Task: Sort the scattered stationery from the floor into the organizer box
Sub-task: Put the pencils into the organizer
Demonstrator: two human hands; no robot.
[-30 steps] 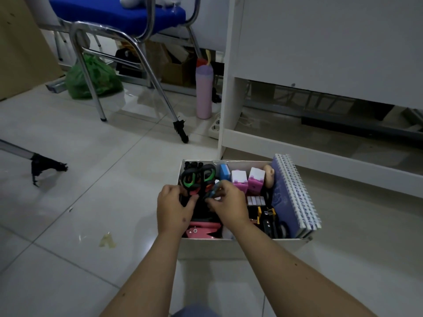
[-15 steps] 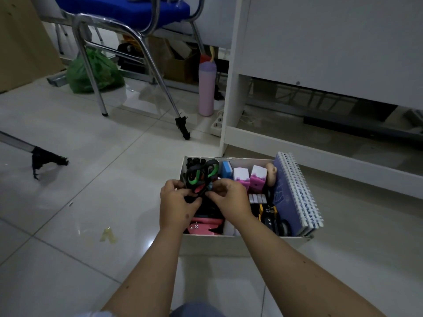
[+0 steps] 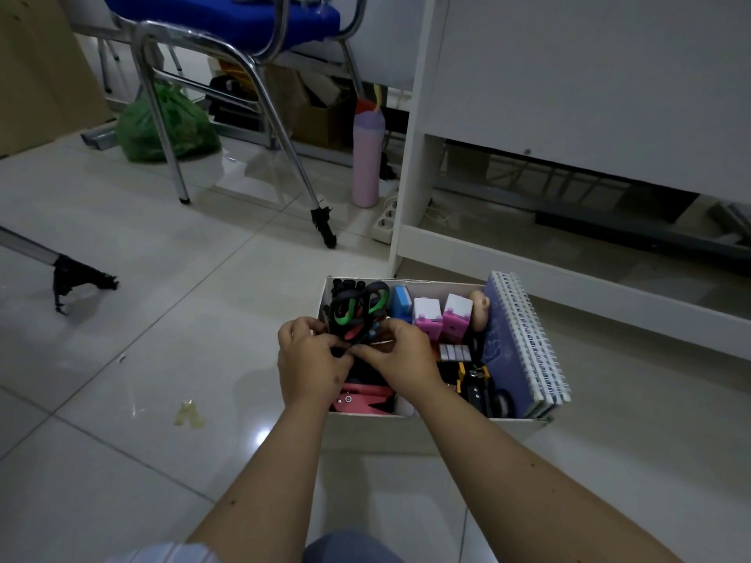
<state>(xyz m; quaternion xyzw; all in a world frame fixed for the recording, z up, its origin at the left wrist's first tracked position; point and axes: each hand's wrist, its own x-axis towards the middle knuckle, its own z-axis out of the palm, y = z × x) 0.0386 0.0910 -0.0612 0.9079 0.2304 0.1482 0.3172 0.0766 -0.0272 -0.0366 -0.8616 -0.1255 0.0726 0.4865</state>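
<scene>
At the far left a black tripod foot (image 3: 77,278) rests on the pale tiled floor (image 3: 162,319); behind it a green plastic bag (image 3: 166,123) sits under a chrome-legged chair (image 3: 227,46) with a blue seat; a crumpled yellowish scrap (image 3: 187,414) lies on the tiles nearer the person; a pink bottle (image 3: 366,156) stands upright beside the white cabinet (image 3: 569,95), with a white power strip (image 3: 386,223) just at its foot.

The white organizer box (image 3: 406,434) sits on the floor in front of the cabinet; the left hand (image 3: 311,363) hovers over its left end, fingers curled, pinching the lower part of a bundle of scissors (image 3: 357,308) with green and red handle loops that stands upright in the left compartment; the right hand (image 3: 400,361) meets it from the other side, fingers bent and gripping the same bundle; below the hands a pink stapler (image 3: 361,402) lies in the box's near-left corner.

Further right inside the box stand a blue block (image 3: 400,300), two pink-and-white sharpeners (image 3: 441,321) side by side, a row of staples (image 3: 455,353), and black-and-yellow items (image 3: 473,379) too dark to identify; spiral notebooks (image 3: 524,339) with purple covers stand on edge against the right wall, tilted slightly.
</scene>
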